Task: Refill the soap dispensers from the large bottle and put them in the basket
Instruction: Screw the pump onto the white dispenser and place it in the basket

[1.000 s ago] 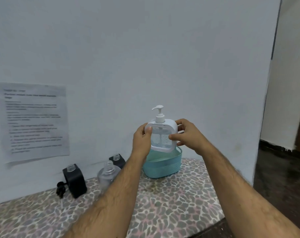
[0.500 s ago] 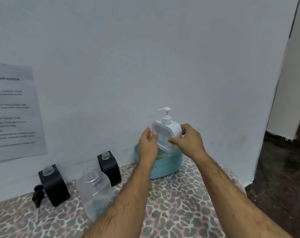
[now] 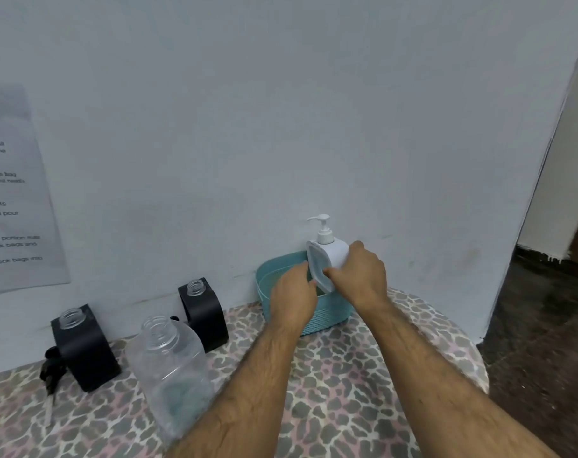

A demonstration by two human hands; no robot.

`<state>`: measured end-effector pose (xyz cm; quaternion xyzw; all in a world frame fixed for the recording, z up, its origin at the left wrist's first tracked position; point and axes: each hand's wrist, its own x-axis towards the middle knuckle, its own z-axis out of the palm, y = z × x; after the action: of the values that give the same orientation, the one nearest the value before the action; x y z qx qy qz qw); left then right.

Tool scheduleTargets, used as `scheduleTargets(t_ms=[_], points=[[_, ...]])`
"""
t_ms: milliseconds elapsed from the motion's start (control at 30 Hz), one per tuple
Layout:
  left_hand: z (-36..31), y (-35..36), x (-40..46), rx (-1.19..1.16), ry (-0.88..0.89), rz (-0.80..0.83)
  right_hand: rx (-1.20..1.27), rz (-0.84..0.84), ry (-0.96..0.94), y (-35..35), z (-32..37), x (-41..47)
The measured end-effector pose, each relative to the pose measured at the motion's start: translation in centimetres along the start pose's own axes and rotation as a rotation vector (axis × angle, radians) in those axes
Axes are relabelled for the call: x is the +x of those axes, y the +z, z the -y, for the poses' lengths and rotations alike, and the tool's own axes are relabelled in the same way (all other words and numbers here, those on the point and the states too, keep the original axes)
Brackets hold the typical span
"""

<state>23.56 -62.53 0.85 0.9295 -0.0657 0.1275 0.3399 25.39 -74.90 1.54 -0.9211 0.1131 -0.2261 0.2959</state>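
While both hands are gripping it, the white plastic pump soap dispenser (image 3: 329, 257) is standing nearly upright with its lower end inside the teal woven plastic basket (image 3: 274, 276), long axis vertical and pump spout pointing left. The right hand (image 3: 360, 279) is wrapping its fingers around the dispenser's right side, thumb on the front face. The left hand (image 3: 292, 294) is pinching the front's left edge. On the leopard-print tabletop (image 3: 347, 375), 2 black uncapped dispensers (image 3: 203, 312) (image 3: 82, 348) are flanking a large clear plastic bottle (image 3: 168, 368), all standing upright with open necks.
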Motion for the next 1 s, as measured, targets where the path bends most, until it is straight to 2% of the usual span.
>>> scheduleTargets(t_ms=[200, 533, 800, 1000], points=[[1.0, 1.4, 0.9, 0.111, 0.003, 0.014, -0.254, -0.001, -0.026, 1.6, -0.5, -0.6], [1.1, 1.6, 1.1, 0.143, 0.043, 0.032, -0.352, 0.14, 0.105, 1.6, 0.0, 0.3], [1.1, 1.6, 0.9, 0.156, 0.068, 0.029, -0.241, 0.188, 0.068, 0.5, -0.2, 0.6], [1.3, 1.8, 1.0, 0.147, 0.071, 0.029, -0.254, 0.136, 0.065, 0.9, -0.4, 1.0]])
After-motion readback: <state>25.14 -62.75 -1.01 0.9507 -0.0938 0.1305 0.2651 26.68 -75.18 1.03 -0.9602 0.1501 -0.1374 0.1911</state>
